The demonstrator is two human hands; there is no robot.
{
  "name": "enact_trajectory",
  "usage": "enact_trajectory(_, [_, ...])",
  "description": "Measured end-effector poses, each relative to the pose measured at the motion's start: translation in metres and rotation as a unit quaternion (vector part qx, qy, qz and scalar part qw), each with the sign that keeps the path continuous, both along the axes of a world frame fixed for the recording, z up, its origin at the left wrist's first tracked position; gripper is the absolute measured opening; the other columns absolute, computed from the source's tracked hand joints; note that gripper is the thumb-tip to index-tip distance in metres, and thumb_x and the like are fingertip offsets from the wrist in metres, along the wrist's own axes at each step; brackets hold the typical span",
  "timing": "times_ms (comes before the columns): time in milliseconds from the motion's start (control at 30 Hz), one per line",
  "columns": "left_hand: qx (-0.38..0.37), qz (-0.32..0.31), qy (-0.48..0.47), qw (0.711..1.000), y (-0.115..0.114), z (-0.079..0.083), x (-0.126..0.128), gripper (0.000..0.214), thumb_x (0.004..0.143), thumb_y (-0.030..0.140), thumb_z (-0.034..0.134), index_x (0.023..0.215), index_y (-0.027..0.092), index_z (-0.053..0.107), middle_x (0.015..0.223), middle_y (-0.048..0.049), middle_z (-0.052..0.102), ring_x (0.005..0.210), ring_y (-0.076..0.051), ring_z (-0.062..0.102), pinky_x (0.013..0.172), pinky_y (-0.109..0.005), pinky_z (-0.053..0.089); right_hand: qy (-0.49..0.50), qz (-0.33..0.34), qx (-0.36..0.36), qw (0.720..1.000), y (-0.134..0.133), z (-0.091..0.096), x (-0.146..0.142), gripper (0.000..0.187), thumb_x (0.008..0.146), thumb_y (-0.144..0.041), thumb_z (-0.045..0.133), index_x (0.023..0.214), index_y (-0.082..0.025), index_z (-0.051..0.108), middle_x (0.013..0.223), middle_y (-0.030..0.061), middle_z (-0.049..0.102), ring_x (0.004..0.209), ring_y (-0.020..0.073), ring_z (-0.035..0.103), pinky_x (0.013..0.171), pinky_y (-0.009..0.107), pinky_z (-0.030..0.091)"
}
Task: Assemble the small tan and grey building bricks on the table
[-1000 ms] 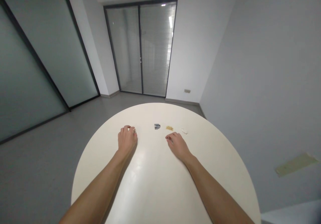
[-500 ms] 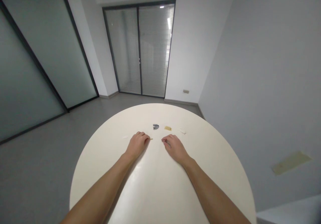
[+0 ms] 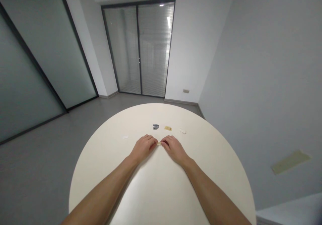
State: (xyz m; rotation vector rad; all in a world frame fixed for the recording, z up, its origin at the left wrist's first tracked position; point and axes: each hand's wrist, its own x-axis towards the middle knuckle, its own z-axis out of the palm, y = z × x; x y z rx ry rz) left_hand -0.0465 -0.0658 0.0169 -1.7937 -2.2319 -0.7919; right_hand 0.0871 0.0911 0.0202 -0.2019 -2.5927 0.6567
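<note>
My left hand [image 3: 143, 147] and my right hand [image 3: 174, 149] meet near the middle of the cream round table [image 3: 161, 184]. Between their fingertips is a small pale strip [image 3: 158, 144], seemingly pinched by both hands. Its exact material is too small to tell. Beyond the hands lie a small grey metal piece [image 3: 156, 127], a yellow paper packet [image 3: 168, 128] and a white scrap [image 3: 182, 131]. A second white scrap [image 3: 125, 137] rests left of my left hand.
The round tabletop's far rim [image 3: 161, 104] curves above the small items, with grey floor beyond it. A glass double door with blinds [image 3: 138, 50] stands ahead. Frosted glass panels [image 3: 37, 60] run along the left, and a pale wall [image 3: 238, 67] is on the right.
My left hand has moved right from the white scrap, and both hands have closed together on the pale strip. The small items on the table have stayed put.
</note>
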Motion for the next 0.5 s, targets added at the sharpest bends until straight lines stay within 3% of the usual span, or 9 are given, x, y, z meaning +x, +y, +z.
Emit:
enact_trajectory(233, [0.002, 0.008, 0.001, 1.000, -0.0006, 0.0017, 0.0008, 0.021, 0.088, 0.011, 0.053, 0.099, 0.023, 0.067, 0.097, -0.0028, 0.070, 0.094, -0.020, 0.061, 0.082, -0.032, 0.048, 0.015, -0.008, -0.024, 1.000, 0.0005, -0.0031, -0.0007, 0.015, 0.097, -0.024, 0.049, 0.095, -0.020, 0.063, 0.095, 0.0044, 0.066, 0.092, 0.0186, 0.059, 0.084, 0.032, 0.044])
enact_trajectory(500, [0.015, 0.050, -0.002, 0.999, -0.0014, -0.0001, -0.0002, 0.015, 0.089, 0.015, 0.054, 0.095, 0.023, 0.066, 0.093, -0.0033, 0.069, 0.091, -0.019, 0.061, 0.081, -0.031, 0.049, 0.034, -0.018, -0.035, 0.999, -0.0013, -0.0014, 0.0016, 0.020, 0.089, -0.012, 0.052, 0.102, -0.022, 0.062, 0.100, 0.0031, 0.068, 0.094, 0.0181, 0.060, 0.086, 0.033, 0.045])
